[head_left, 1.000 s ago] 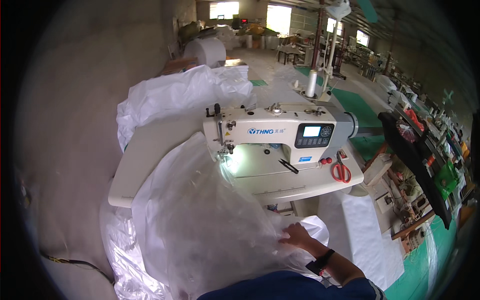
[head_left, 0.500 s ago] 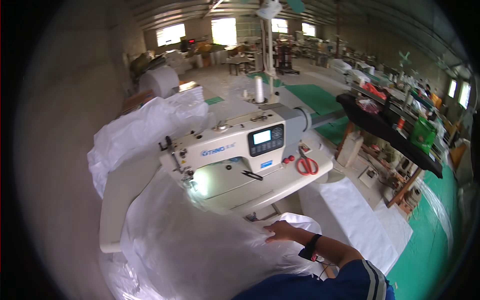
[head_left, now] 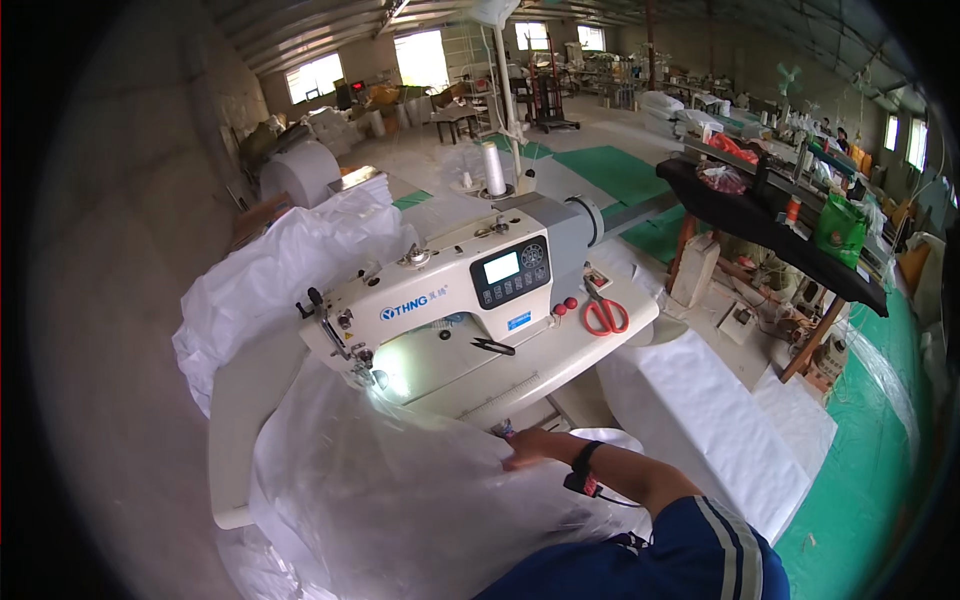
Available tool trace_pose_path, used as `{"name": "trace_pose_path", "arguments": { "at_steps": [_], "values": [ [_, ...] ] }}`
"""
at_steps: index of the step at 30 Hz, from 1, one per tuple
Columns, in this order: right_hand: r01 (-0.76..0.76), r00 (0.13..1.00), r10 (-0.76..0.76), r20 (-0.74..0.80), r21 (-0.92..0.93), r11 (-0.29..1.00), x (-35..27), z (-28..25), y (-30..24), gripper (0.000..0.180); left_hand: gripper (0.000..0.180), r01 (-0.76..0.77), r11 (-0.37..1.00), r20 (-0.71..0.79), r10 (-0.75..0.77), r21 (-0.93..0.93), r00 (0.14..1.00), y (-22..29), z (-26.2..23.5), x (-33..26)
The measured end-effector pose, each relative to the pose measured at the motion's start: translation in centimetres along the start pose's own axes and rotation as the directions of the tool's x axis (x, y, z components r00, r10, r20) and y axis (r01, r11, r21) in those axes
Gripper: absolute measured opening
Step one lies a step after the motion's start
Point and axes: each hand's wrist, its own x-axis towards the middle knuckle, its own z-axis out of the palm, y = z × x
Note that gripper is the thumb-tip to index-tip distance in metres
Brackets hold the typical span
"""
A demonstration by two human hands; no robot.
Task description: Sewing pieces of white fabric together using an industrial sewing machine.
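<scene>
Right hand: my right hand lies flat, fingers spread, palm down on the translucent white plastic sheet near the front edge of the bench — pressing it, not pinching it.
Left hand: out of sight; I cannot tell where it is or what it has hold of, likely hidden under the billowing sheet.
Sheet: it heaps up in front of me, covers the near left part of the bench and runs up under the needle end of the sewing machine, where the work light glows through it.
Behind the machine: a bulky white woven bag piled at the far left of the bench.
Other things: red-handled scissors to the right of the machine head, well apart from my hand; a thread cone upright behind the machine; a stack of white fabric low at the right of the bench.
Step, as I judge it: smoothing and lining up the sheet toward the needle.
Doing it well: I'd keep the palm flat and the pressure light, so the thin film slides rather than bunches — and feed it straight, keeping the fingers away from the needle.
</scene>
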Motion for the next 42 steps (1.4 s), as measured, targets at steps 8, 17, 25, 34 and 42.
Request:
{"name": "trace_pose_path", "arguments": {
  "at_steps": [8, 17, 25, 34, 42],
  "values": [
    [0.228, 0.969, -0.246, -0.015, 0.436, 0.871, -5.5, -3.6, -4.0, 0.054, 0.069, -0.173, 0.981, -0.318, 0.137, -0.087, 0.938, 3.5, -4.5, 1.5],
    [0.408, 0.854, -0.478, -0.207, 0.837, 0.366, -0.7, -5.2, -20.9, 0.033, 0.053, 0.147, 0.857, 0.036, -0.149, -0.494, 0.988, -2.9, -33.9, 0.7],
    [-0.095, 0.902, -0.399, 0.166, 0.977, 0.192, 0.7, 1.7, -29.3, 0.036, 0.031, 0.268, 0.652, -0.523, 0.231, 0.709, 0.821, 9.6, -20.1, 2.8],
    [0.071, 0.864, -0.488, 0.126, 0.928, 0.366, -1.3, 6.3, -26.9, 0.039, 0.056, -0.260, 0.454, 0.335, -0.092, 0.852, 0.938, -1.0, 6.8, -3.5],
    [-0.102, 0.897, -0.364, 0.249, 0.920, 0.378, 1.8, 6.5, -17.7, 0.050, 0.034, 0.522, -0.054, -0.371, -0.765, 0.851, 0.526, -14.9, -6.3, -9.7]
  ]
}}
